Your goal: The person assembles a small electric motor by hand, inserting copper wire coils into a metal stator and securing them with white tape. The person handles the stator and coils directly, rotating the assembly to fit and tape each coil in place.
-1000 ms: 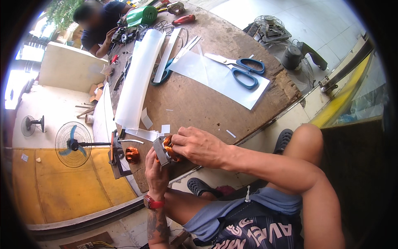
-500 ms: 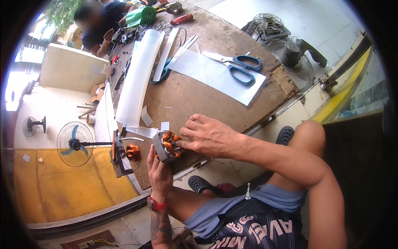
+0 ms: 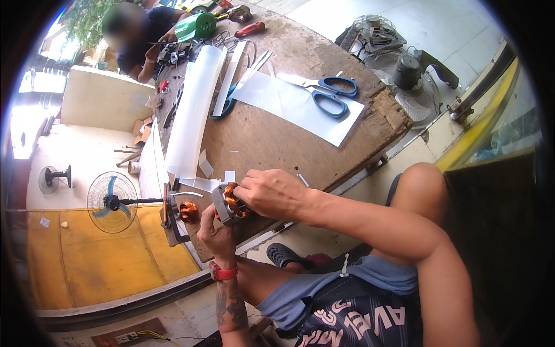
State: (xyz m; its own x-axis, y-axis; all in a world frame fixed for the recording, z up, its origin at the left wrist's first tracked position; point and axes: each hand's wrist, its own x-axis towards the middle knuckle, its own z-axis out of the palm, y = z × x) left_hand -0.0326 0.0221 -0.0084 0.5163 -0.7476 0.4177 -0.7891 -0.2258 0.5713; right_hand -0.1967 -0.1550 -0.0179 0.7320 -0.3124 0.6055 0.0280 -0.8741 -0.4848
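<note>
A motor stator with a grey core and orange copper windings is held up at the table's near edge. Gripping the core from below is my left hand, which wears a red watch at the wrist. My right hand comes across from the right, its fingers bent and closed on the windings' right side; the fingertips are partly hidden. Just left of the stator lies a loose copper coil. Small white cut pieces and a narrow white strip lie close by.
On the wooden table are a rolled translucent sheet, a flat sheet, blue-handled scissors, a second pair partly covered, and a red-handled screwdriver. Across it, a person works near a green container. Fans stand around.
My right hand has moved slightly left and down, closing in on the windings. My left hand's fingers have shifted and bent around the core. The view has moved a little.
</note>
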